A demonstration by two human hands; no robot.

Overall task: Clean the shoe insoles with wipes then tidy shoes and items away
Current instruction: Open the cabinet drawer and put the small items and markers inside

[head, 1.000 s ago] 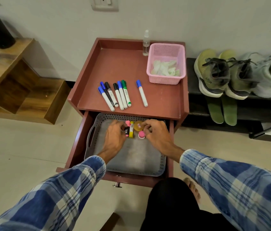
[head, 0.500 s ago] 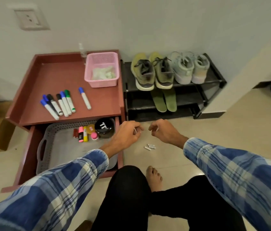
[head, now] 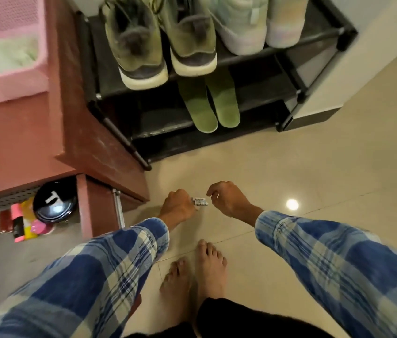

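– Where were the hands?

– Both were low over the floor (head: 314, 167), in front of the bare feet. The left hand (head: 178, 208) had its fingers curled tight, knuckles against some small white cylinders (head: 200, 201) on the tile. Whether it pinched one, I could not tell.

– And the right?

– The right hand (head: 229, 201) hung just beside the same cylinders, fingers loosely bent, holding nothing.

– The insoles?

– Two green insoles (head: 202, 108) lay side by side on the lower shelf of the black rack (head: 261, 86), ends jutting past its front edge. Above them stood the olive shoes (head: 134, 45), with the pale shoes (head: 241, 25) beside those to the right.

– The wipes?

– In the pink basket (head: 9, 86) on the red bench (head: 70, 106), a blurred pale heap of wipes (head: 5, 54). The bench stood against the rack's left side.

– Anything below?

– The drawer (head: 85, 206) stood open, with a black round lid (head: 53, 203) and a few bright pens inside.
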